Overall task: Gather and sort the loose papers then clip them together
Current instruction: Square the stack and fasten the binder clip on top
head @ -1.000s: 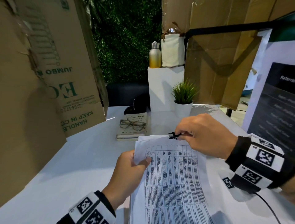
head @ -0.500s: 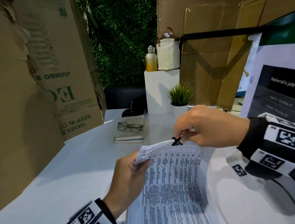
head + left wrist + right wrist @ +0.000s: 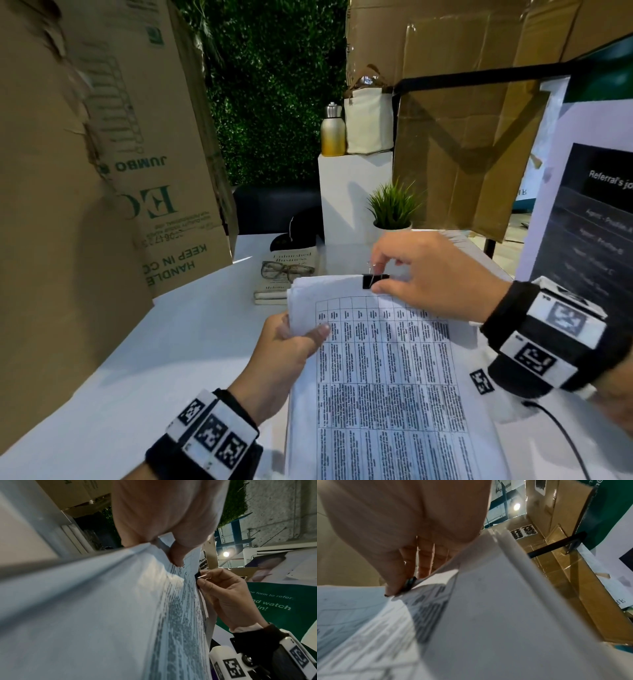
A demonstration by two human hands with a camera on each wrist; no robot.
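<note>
A stack of white papers (image 3: pixel 383 370) printed with a table is lifted off the white table. My left hand (image 3: pixel 291 342) pinches its upper left corner, thumb on top. A black binder clip (image 3: pixel 371 281) sits on the stack's top edge. My right hand (image 3: pixel 421 274) pinches the clip, one silver wire handle standing up between its fingers. In the left wrist view the papers (image 3: pixel 120 615) fill the frame, with the clip (image 3: pixel 198 578) and the right hand (image 3: pixel 221 592) at their far edge. From the right wrist I see the papers (image 3: pixel 471 615) and the clip (image 3: pixel 410 583) under my fingertips.
A book with glasses on it (image 3: pixel 287 270) lies behind the papers, next to a small potted plant (image 3: pixel 392 212) and a white block (image 3: pixel 352 192) bearing a bottle and a bag. Cardboard boxes (image 3: pixel 102 171) stand along the left; a poster board (image 3: pixel 589 222) stands at the right.
The clip has gone from hanging off the lifted top edge to sitting square on it. My right hand turned and now holds the wire handle upright. The left hand keeps its grip.
</note>
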